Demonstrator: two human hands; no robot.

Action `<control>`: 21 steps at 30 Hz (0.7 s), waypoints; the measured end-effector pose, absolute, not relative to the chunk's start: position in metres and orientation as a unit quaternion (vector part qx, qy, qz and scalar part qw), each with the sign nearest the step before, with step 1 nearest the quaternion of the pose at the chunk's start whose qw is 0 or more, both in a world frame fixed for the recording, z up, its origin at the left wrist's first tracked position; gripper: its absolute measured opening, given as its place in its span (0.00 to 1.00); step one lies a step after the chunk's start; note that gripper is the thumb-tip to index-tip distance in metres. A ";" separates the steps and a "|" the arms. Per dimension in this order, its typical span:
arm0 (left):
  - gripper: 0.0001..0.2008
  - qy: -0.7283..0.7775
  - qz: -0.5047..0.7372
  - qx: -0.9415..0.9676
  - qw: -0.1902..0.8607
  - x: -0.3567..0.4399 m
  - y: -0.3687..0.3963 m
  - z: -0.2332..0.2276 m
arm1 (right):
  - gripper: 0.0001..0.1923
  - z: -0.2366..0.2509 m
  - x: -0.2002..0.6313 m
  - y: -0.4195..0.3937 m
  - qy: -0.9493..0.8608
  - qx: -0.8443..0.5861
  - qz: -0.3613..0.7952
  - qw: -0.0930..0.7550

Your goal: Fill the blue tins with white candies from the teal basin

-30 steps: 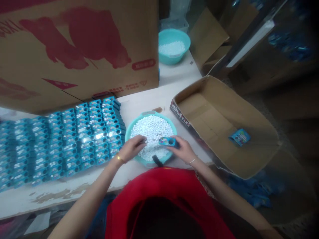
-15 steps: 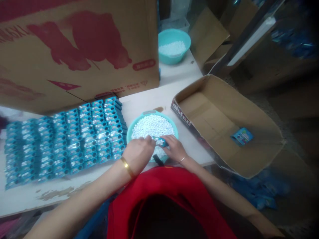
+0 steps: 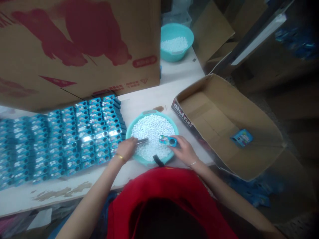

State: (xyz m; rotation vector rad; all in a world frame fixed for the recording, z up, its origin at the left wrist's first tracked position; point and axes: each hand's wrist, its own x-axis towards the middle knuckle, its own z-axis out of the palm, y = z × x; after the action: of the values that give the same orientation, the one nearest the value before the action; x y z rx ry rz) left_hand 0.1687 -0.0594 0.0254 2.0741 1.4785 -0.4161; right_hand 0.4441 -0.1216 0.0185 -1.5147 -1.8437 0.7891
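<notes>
My right hand pinches a small blue box over the teal basin of white pellets; left hand grips a metal scoop. Risk: tilt the box & pellets spill onto the table.

White lettering, seemingly "eisha", on open cardboard box rim, other print too blurred

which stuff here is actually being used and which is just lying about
In use:
left hand with small tool
right hand with blue case
near bowl of white pellets
rows of cases

Lying about:
far bowl
printed carton
open box with packet
</notes>
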 end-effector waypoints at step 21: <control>0.12 0.456 0.091 0.776 0.427 0.178 -0.065 0.030 | 0.16 0.008 0.452 -0.121 -0.662 -0.625 0.261 0.320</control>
State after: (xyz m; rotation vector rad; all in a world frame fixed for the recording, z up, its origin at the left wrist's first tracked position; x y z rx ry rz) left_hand 0.1784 -0.0649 0.0301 1.9388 1.1395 0.2269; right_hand 0.4520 -0.1208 0.0078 -1.6434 -1.7413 0.6864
